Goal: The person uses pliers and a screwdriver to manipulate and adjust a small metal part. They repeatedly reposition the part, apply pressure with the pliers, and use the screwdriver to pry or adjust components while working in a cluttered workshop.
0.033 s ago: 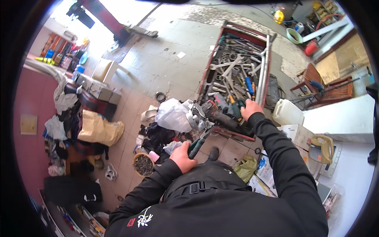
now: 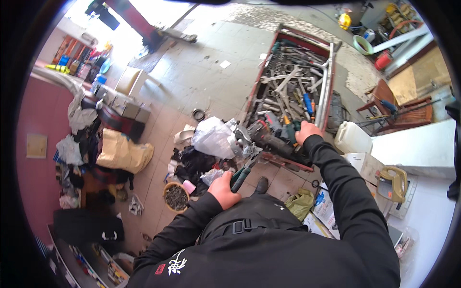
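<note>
The landmark here is the long red tool tray point(image 2: 263, 72) on the tiled floor, heaped with wrenches, spanners and screwdrivers. The left hand point(image 2: 222, 189) sits below the tray's near end, close to the person's chest, with its fingers clenched around the green-and-black handles of a pair of pliers point(image 2: 244, 172) whose metal jaws point up toward the tray. The right hand point(image 2: 307, 132) reaches into the near end of the tray and rests on the tools there, beside a dark power tool point(image 2: 269, 138) — whether its fingers have closed on anything cannot be told, since the palm hides them. The pliers look like a stiff, fairly weighty steel tool; the sleeved handles give a sure, non-slip hold, and gripping well back on them, as the left hand does, should give the most leverage, while the bare jaws would be slicker and could pinch. The loose tools in the tray are hard, heavy and possibly oily — likely to shift and clatter when one is pulled out, so each is best taken by its shank. Left of the tray's near end lie a white plastic bag point(image 2: 212, 137) and dark rags; further below that, a round bowl of small metal bits point(image 2: 176, 197). A white plastic jug point(image 2: 352, 138) stands just right of the tray.
</note>
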